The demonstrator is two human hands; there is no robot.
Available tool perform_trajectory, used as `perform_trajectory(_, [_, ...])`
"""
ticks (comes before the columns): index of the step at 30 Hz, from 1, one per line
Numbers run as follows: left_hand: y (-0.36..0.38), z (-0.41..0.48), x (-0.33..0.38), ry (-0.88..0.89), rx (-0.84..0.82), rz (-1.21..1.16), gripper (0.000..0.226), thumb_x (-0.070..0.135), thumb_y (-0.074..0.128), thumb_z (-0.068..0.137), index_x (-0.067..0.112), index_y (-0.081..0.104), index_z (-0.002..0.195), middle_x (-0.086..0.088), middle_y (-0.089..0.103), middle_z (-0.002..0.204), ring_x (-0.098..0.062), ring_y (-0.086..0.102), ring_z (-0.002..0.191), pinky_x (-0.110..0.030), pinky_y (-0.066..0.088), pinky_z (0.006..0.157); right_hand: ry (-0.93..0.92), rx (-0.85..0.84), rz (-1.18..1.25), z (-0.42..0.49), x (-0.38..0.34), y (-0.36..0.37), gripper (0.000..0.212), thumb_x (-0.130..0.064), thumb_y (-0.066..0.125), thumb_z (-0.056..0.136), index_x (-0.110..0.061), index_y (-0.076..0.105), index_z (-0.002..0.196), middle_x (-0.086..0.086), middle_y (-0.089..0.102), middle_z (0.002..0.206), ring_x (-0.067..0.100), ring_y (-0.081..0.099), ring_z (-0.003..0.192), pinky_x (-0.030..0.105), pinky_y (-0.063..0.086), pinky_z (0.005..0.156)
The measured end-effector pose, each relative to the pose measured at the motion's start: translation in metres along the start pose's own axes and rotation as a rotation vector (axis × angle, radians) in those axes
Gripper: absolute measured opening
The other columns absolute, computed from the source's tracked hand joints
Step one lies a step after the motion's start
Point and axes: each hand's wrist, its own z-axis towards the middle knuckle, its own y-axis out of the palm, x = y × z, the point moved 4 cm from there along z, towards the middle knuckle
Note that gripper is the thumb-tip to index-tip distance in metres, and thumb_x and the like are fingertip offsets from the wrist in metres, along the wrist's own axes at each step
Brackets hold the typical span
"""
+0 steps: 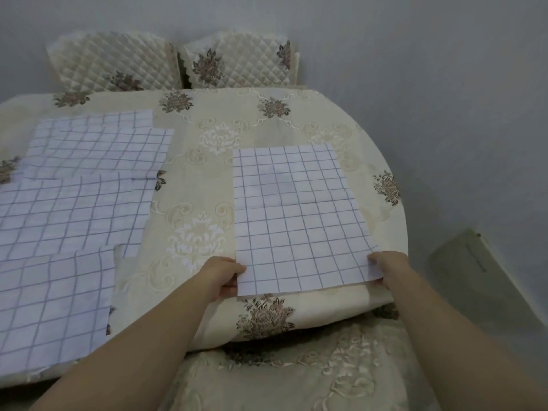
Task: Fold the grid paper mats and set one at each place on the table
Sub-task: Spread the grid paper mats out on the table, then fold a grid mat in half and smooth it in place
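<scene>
A white grid paper mat lies flat on the right side of the table, a faint crease across its middle. My left hand pinches its near left corner, and my right hand pinches its near right corner. Both corners sit near the table's front edge. Several more grid paper mats lie overlapping on the left half of the table.
The round table wears a cream floral cloth. Two quilted chair backs stand at the far side against the wall. A cushioned chair seat is just below me. A grey wall runs close on the right.
</scene>
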Motion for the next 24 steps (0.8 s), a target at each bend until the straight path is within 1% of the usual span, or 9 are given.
perform_trajectory(4, [-0.001,0.001,-0.003,-0.006,-0.033,0.019,0.003,-0.001,0.062,0.088,0.000,0.064,0.086,-0.019,0.071,0.084,-0.029,0.069,0.071,-0.041,0.060,0.064,-0.006,-0.002,0.053,0.002,0.001,0.001,0.032,-0.014,0.068,0.079,0.003,0.056,0.104,0.019,0.058,0.118,0.035,0.056,0.108,0.046,0.050,0.096])
perform_trajectory(7, [-0.003,-0.002,-0.002,-0.005,-0.057,0.037,0.003,0.002,0.061,0.090,0.001,0.064,0.088,-0.018,0.071,0.084,-0.029,0.069,0.070,-0.039,0.060,0.060,-0.039,-0.002,0.053,-0.001,-0.003,0.000,0.042,-0.015,0.063,0.082,0.003,0.053,0.118,0.015,0.054,0.124,0.035,0.053,0.113,0.043,0.048,0.098])
perform_trajectory(9, [-0.007,-0.004,-0.001,-0.009,-0.065,0.044,0.007,0.006,0.060,0.091,0.000,0.064,0.089,-0.020,0.070,0.086,-0.031,0.068,0.072,-0.037,0.059,0.058,-0.079,0.023,0.060,-0.004,-0.007,-0.005,0.040,-0.017,0.060,0.086,0.002,0.053,0.120,0.006,0.054,0.107,0.031,0.055,0.105,0.039,0.049,0.095])
perform_trajectory(12, [-0.020,-0.006,0.003,-0.006,-0.030,0.037,0.010,0.007,0.059,0.091,-0.001,0.063,0.092,-0.019,0.066,0.081,-0.029,0.064,0.068,-0.038,0.061,0.061,-0.223,0.094,0.034,-0.012,-0.020,-0.014,0.010,-0.017,0.057,0.086,-0.010,0.060,0.092,0.005,0.051,0.072,0.024,0.051,0.080,0.032,0.045,0.072])
perform_trajectory(15, [-0.038,-0.009,0.009,0.015,0.017,0.008,0.017,0.008,0.061,0.089,-0.007,0.065,0.096,-0.022,0.068,0.083,-0.029,0.065,0.066,-0.036,0.058,0.061,-0.338,0.092,0.151,-0.017,-0.034,-0.011,0.012,-0.011,0.056,0.085,-0.009,0.059,0.074,0.005,0.044,0.065,0.022,0.043,0.073,0.031,0.037,0.066])
perform_trajectory(17, [-0.049,-0.014,0.015,0.035,0.042,-0.026,0.020,0.011,0.062,0.087,-0.006,0.067,0.096,-0.021,0.071,0.087,-0.033,0.068,0.074,-0.042,0.060,0.074,-0.367,-0.040,0.283,-0.036,-0.048,0.001,0.008,-0.008,0.055,0.088,-0.004,0.063,0.086,0.004,0.047,0.069,0.019,0.046,0.067,0.027,0.039,0.062])
perform_trajectory(19, [-0.060,-0.021,0.023,0.081,0.072,-0.087,0.018,0.012,0.061,0.089,-0.002,0.068,0.097,-0.020,0.072,0.092,-0.035,0.070,0.084,-0.046,0.058,0.083,-0.373,-0.273,0.426,-0.062,-0.063,0.025,0.005,-0.008,0.056,0.090,-0.005,0.060,0.092,0.005,0.055,0.078,0.017,0.056,0.072,0.027,0.048,0.069])
perform_trajectory(21, [-0.073,-0.028,0.029,0.132,0.098,-0.162,0.017,0.013,0.060,0.090,0.001,0.066,0.100,-0.018,0.072,0.094,-0.031,0.071,0.083,-0.040,0.059,0.078,-0.379,-0.462,0.481,-0.091,-0.078,0.052,0.011,-0.011,0.058,0.090,-0.005,0.062,0.098,0.008,0.063,0.087,0.022,0.064,0.082,0.034,0.053,0.080])
perform_trajectory(24, [-0.098,-0.042,0.033,0.173,0.135,-0.237,0.019,0.016,0.058,0.091,0.003,0.067,0.101,-0.016,0.072,0.094,-0.026,0.071,0.079,-0.034,0.059,0.070,-0.382,-0.623,0.481,-0.131,-0.091,0.093,0.015,-0.014,0.057,0.092,-0.004,0.064,0.100,0.010,0.065,0.093,0.025,0.066,0.089,0.039,0.054,0.088])
